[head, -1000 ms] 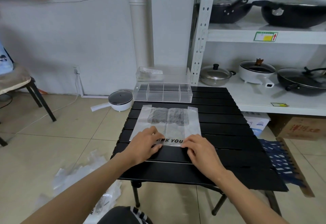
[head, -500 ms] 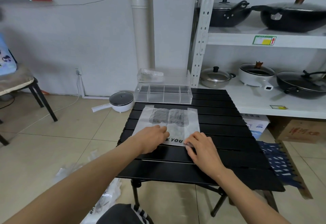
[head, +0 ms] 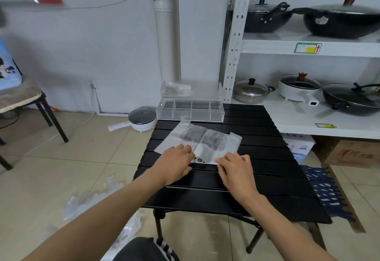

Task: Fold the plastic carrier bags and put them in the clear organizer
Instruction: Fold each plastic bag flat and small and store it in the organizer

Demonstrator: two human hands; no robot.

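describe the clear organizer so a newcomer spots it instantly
Start at the black slatted table in the middle of the room. The clear organizer sits at its far edge, just beyond the white plastic bag under both hands. It is the only see-through box there, split into a row of compartments.

The carrier bag (head: 207, 143) now lies skewed clockwise on the table; more lettering is covered.
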